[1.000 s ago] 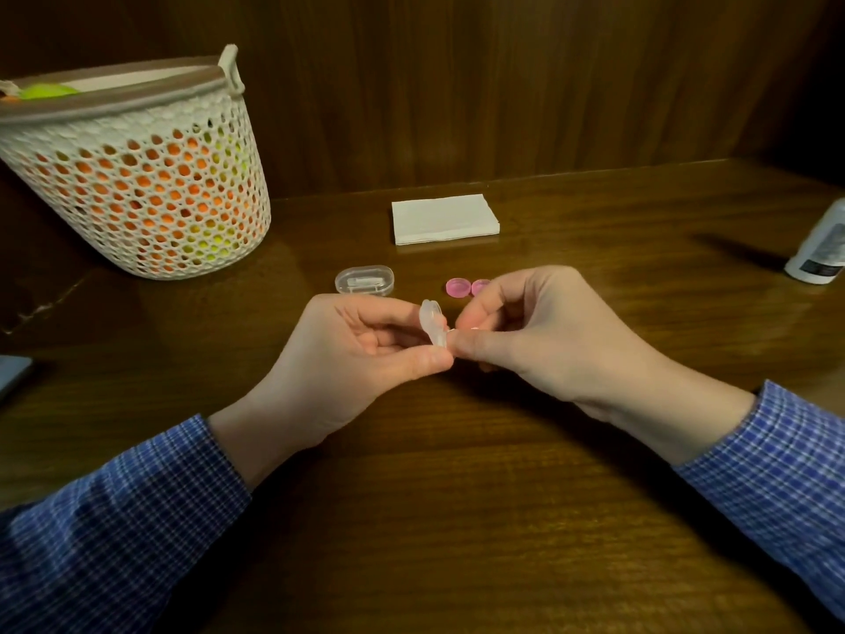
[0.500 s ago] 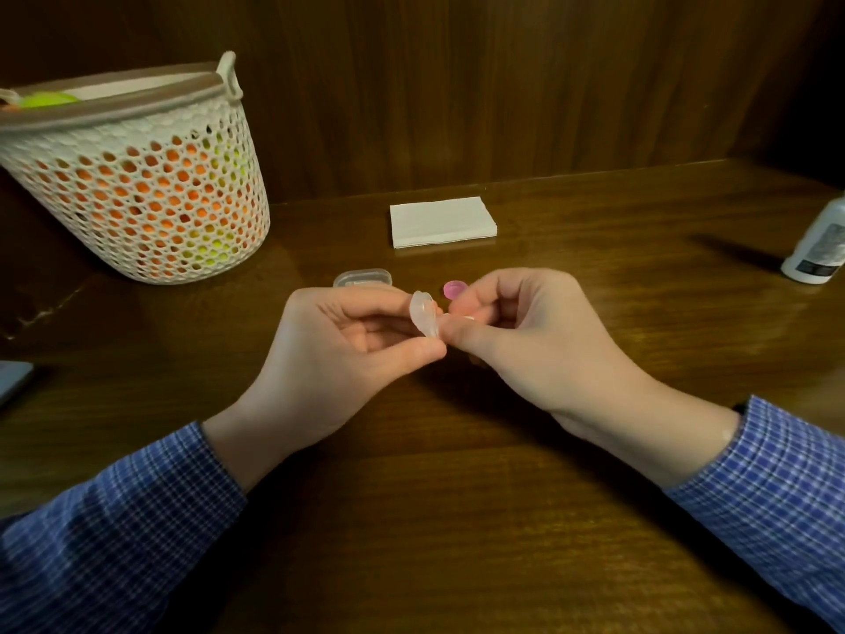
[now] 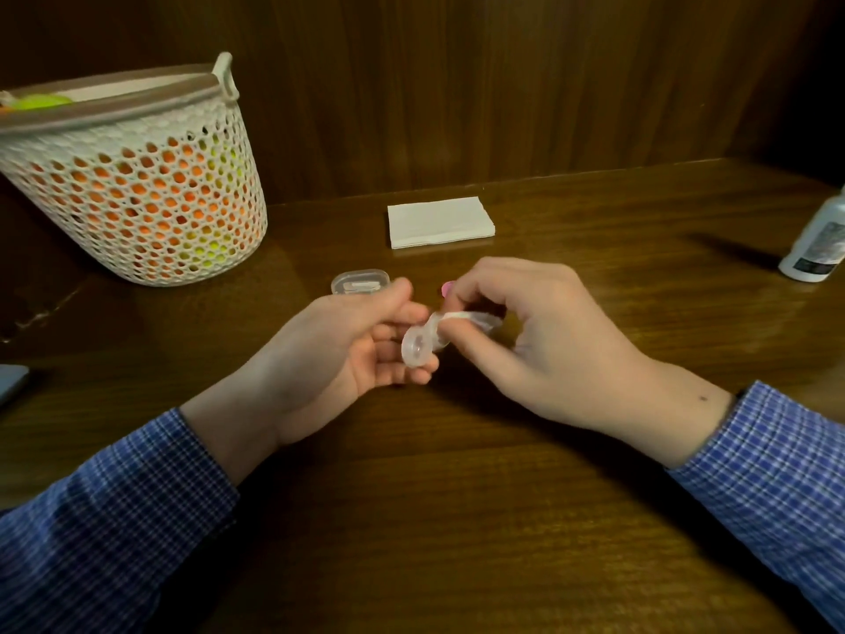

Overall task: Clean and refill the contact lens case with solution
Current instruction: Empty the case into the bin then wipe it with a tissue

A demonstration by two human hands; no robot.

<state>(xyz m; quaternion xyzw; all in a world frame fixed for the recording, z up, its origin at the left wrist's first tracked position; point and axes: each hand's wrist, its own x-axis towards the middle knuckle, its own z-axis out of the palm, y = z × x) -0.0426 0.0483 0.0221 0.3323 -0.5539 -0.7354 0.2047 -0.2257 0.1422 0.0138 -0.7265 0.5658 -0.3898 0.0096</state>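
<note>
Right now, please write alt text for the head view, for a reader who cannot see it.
Two hands hold a clear lens case above a wooden table: the left hand supports it, the right hand pinches it. Behind lie a tissue, a basket and a bottle.

lens case (image 3: 423, 343) held by both hands | left hand (image 3: 347, 354) | right hand (image 3: 539, 340) | bottle (image 3: 818, 242) far right

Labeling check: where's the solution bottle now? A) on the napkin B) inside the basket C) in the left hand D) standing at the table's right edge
D: the bottle stands at the table's far right edge, away from both hands, which hold the lens case.
</note>
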